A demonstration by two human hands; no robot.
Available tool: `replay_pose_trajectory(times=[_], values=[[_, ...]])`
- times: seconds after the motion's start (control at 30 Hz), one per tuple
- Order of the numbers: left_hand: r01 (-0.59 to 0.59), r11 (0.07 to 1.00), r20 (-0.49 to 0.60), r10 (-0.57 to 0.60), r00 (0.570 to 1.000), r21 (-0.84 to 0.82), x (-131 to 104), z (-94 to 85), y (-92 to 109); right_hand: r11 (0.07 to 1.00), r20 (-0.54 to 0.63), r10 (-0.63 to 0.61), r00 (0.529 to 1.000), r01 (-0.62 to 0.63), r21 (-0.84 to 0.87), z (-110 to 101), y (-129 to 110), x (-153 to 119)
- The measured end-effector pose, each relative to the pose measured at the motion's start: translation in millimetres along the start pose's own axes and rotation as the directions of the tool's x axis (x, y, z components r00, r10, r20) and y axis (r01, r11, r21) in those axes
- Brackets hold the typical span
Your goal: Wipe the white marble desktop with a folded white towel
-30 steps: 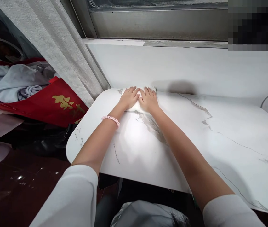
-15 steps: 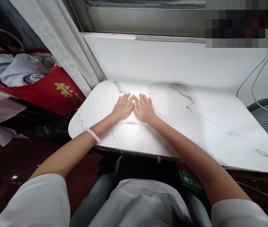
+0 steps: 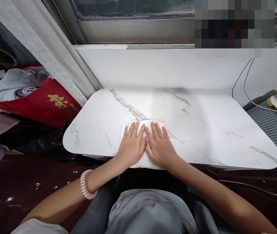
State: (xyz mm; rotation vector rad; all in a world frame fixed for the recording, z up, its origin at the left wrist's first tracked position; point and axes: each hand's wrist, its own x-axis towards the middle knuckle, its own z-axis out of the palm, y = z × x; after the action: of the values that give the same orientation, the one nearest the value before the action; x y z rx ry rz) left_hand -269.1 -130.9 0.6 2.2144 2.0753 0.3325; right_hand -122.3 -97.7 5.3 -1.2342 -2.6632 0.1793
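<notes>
Both palms lie flat on a white cloth (image 3: 144,161), side by side, pressing it to the white marble-patterned tabletop (image 3: 226,113). My left hand (image 3: 132,145) has its fingers stretched out and a little spread, pointing away from me. My right hand (image 3: 161,144) mirrors it, with the thumbs close together near the middle of the cloth. The cloth's near edge reaches the front edge of the table; much of its middle is hidden under my hands. A pink coiled band (image 3: 88,184) circles my left wrist.
At the left stands a red bag (image 3: 34,105) stuffed with grey fabric, beside a pale curtain (image 3: 48,42). A white wall and window frame (image 3: 138,31) rise behind the table. To the right are cables (image 3: 244,79) and a grey ribbed surface (image 3: 267,123).
My hands have drawn the cloth from the back part of the table toward me, to the front edge. The head view has shifted slightly. Both hands stay flat on the cloth.
</notes>
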Motion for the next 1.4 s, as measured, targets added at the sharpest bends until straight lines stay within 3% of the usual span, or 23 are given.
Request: replay_pose_trajectory(times=[0.17, 0.3, 0.4, 0.47, 0.57, 0.7, 0.87, 1.03, 1.23, 1.4], values=[[-0.037, 0.999, 0.007, 0.037, 0.999, -0.036, 36, 4.9, -5, 0.999, 0.075, 0.05, 0.996, -0.049, -0.024, -8, 19, 29], [-0.012, 1.0, -0.019, 0.012, 1.0, -0.004, 98, 6.9, -12, 0.993, 0.238, 0.115, 0.965, -0.12, 0.008, -19, 50, 85], [0.005, 1.0, 0.008, -0.005, 1.0, 0.027, 150, 6.4, -15, 0.976, 0.29, 0.175, 0.941, -0.203, 0.071, -23, 79, 131], [0.002, 0.999, 0.003, -0.002, 1.0, 0.032, 182, 6.6, -17, 0.958, 0.262, 0.23, 0.937, -0.266, 0.109, -20, 96, 158], [0.008, 1.0, -0.027, -0.007, 1.0, 0.028, 220, 9.2, -21, 0.946, 0.103, 0.278, 0.955, -0.291, 0.142, -9, 115, 187], [0.032, 0.999, -0.052, -0.031, 0.998, 0.027, 251, 14.1, -23, 0.955, -0.057, 0.271, 0.961, -0.26, 0.145, 2, 132, 207], [0.06, 0.998, -0.101, -0.058, 0.993, 0.017, 268, 20.9, -15, 0.969, -0.081, 0.231, 0.97, -0.222, 0.103, 3, 153, 216], [0.093, 0.996, -0.147, -0.091, 0.985, 0.009, 265, 27.1, -4, 0.977, -0.092, 0.213, 0.973, -0.209, 0.044, 2, 162, 209], [0.06, 0.998, -0.112, -0.059, 0.992, 0.001, 246, 28.1, 19, 0.97, -0.1, 0.243, 0.965, -0.241, 0.03, 2, 166, 180], [0.026, 1.0, -0.068, -0.027, 0.997, -0.007, 211, 26.9, 40, 0.973, -0.085, 0.23, 0.97, -0.23, 0.006, -3, 159, 136]])
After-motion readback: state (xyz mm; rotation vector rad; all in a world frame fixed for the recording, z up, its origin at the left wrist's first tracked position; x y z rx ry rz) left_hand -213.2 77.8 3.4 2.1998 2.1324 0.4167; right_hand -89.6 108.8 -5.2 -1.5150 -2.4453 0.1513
